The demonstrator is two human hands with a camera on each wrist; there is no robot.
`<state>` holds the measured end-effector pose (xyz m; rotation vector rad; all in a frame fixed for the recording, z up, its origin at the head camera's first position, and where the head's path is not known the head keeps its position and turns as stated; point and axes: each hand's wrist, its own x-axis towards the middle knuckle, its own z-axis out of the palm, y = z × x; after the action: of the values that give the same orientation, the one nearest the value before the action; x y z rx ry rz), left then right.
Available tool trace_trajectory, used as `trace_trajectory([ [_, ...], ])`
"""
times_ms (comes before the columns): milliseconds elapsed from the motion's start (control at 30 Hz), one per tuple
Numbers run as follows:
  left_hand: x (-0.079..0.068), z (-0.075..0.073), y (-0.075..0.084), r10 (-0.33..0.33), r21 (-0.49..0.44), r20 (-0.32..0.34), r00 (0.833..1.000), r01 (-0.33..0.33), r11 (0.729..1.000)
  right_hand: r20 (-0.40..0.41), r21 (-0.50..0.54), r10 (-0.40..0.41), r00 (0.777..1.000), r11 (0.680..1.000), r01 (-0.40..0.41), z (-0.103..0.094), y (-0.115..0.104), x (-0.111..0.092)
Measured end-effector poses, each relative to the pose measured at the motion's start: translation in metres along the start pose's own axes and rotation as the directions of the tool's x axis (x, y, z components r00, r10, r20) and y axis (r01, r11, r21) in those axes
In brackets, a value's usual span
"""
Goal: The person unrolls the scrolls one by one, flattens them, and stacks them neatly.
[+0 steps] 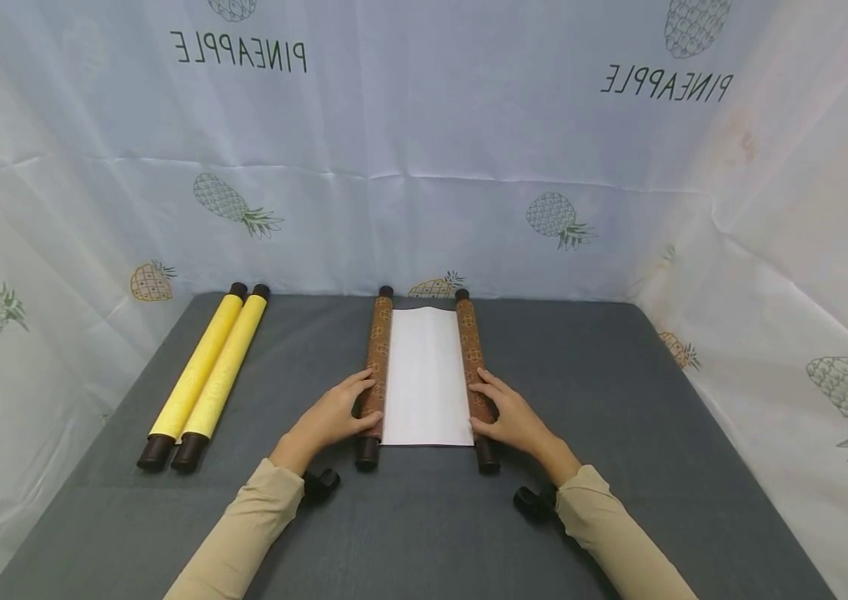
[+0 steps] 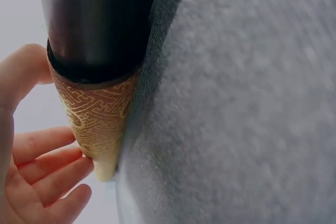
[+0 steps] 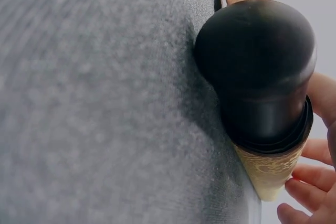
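Note:
A scroll lies partly unrolled on the grey table, its white sheet (image 1: 427, 375) flat between two brown patterned rolls with dark end knobs. The left hand (image 1: 337, 408) rests its thumb and fingertips on the left roll (image 1: 378, 333). In the left wrist view, that roll's gold pattern (image 2: 97, 111) shows beside spread, lightly bent fingers (image 2: 58, 182). Mirroring it, the right hand (image 1: 511, 412) touches the right roll (image 1: 470, 333) with thumb and fingertips. A rounded black knob (image 3: 257, 51) fills much of the right wrist view, with fingers (image 3: 310, 192) against the roll beyond.
Two yellow rolls (image 1: 202, 367) with dark ends lie side by side at the table's left. White curtains (image 1: 424, 125) with pineapple prints hang behind and along both sides of the grey table (image 1: 619, 392). Black wrist devices (image 1: 321, 483) sit under the cuffs.

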<state>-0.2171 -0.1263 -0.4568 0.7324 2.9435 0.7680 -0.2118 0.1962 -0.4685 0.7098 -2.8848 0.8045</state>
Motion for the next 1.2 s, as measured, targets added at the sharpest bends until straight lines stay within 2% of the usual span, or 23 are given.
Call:
trace_trajectory([
  [400,-0.003,-0.001,-0.003,0.039,0.02,-0.005,0.999,-0.039,0.999,-0.01,-0.001,-0.007,1.0,1.0,0.007,-0.001,0.002,-0.002],
  [733,-0.003,0.0,0.001,0.023,0.067,-0.017,1.0,-0.022,0.998,0.001,-0.034,0.003,1.0,0.999,-0.003,0.0,0.002,-0.003],
  [1200,-0.004,0.004,0.007,0.018,0.074,-0.06,0.998,-0.014,0.997,-0.044,-0.033,-0.011,0.999,0.999,0.01,0.005,-0.001,-0.003],
])
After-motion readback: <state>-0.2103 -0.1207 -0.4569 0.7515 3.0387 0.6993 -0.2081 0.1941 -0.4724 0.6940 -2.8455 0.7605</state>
